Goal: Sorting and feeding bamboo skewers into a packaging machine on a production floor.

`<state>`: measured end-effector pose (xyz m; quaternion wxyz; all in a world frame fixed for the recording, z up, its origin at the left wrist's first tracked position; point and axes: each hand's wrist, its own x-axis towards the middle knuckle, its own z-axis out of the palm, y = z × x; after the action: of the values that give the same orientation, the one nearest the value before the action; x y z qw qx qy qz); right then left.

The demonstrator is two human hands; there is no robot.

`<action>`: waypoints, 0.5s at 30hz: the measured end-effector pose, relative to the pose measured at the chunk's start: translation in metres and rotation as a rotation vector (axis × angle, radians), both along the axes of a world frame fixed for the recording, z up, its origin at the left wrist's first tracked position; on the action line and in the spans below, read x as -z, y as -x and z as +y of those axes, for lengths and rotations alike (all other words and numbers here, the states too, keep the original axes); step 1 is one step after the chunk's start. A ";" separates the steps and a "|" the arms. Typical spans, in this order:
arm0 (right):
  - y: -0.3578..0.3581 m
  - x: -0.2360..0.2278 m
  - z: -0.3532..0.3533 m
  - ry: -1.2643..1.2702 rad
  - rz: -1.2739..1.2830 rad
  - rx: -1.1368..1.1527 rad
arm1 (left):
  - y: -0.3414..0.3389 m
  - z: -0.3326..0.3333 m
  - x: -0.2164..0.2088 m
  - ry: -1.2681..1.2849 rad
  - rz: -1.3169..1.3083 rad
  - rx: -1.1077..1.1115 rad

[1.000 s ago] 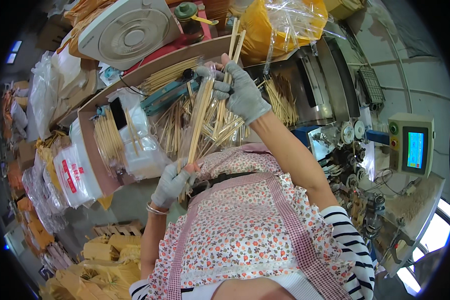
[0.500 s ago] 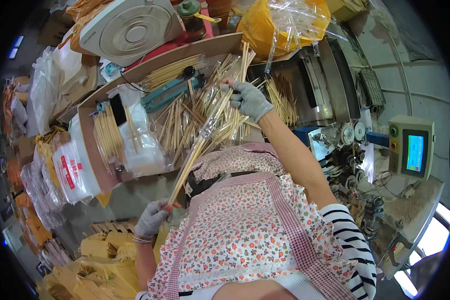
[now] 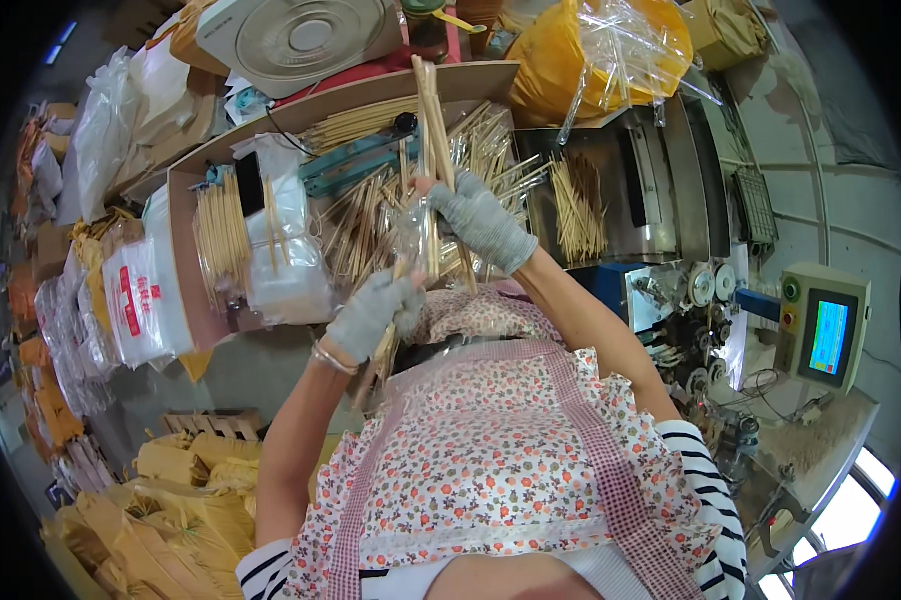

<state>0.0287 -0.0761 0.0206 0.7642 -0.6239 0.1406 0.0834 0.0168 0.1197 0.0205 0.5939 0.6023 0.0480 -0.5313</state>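
Observation:
My right hand (image 3: pixel 482 220), in a grey glove with bare fingertips, grips a bundle of pale wooden chopsticks (image 3: pixel 433 125) that stands nearly upright. Close below it to the left, my left hand (image 3: pixel 372 315), gloved alike, is closed around clear-wrapped chopsticks (image 3: pixel 378 372) whose lower ends poke out beneath it. Crinkled clear film (image 3: pixel 410 235) shows between the two hands. Behind them, many wrapped chopsticks (image 3: pixel 355 235) lie loosely heaped in a shallow cardboard tray (image 3: pixel 182 215). A teal tool (image 3: pixel 345 170) with a black knob lies across the tray.
At left in the tray are a neat chopstick stack (image 3: pixel 220 235), a black phone (image 3: pixel 249 184) and plastic bags (image 3: pixel 285 290). Loose sticks (image 3: pixel 577 205) rest on a metal machine (image 3: pixel 650 200) at right, near a control screen (image 3: pixel 828 335). Yellow sacks (image 3: pixel 160 520) lie lower left.
My left hand has risen and moved right, close to my right hand. The bundle in my right hand has shifted left and stands more upright.

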 end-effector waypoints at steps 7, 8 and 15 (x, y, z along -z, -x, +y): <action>0.024 -0.002 -0.003 0.243 0.036 -0.238 | -0.045 0.011 0.008 0.118 -0.069 -0.467; 0.038 0.010 0.008 0.331 0.019 -0.334 | -0.079 0.035 0.019 0.126 -0.170 -0.666; 0.014 -0.025 -0.001 0.038 -0.020 -0.162 | -0.108 0.050 -0.023 0.032 -0.324 -0.490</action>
<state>0.0151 -0.0770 0.0453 0.7443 -0.6485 0.0835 0.1360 0.1244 0.1702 0.0438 0.7138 0.6404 0.0879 -0.2696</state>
